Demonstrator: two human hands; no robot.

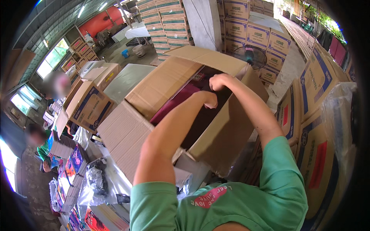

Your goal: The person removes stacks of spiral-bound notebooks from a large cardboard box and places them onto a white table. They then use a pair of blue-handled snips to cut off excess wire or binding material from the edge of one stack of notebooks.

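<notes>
A large open cardboard box (pixel 162 86) stands tilted in front of me, its flaps folded outward. Inside along its left side lies something flat and dark maroon (pixel 177 101); the rest of the interior is in deep shadow. Both my arms reach over the box. My left hand (pixel 210 99) is over the opening with its fingers curled downward. Just beyond it, my right hand (pixel 219 81) is closed near the far right corner of the opening, knuckles up. The fingertips of both hands are hidden, and what they grip cannot be made out.
Stacked cartons (pixel 316 88) stand close on my right, with more cartons (pixel 254 34) behind the box by a pillar (pixel 202 25) and a fan (pixel 249 56). Piles of colourful notebooks (pixel 71 169) and clear plastic (pixel 110 181) lie at left. Two people are farther left.
</notes>
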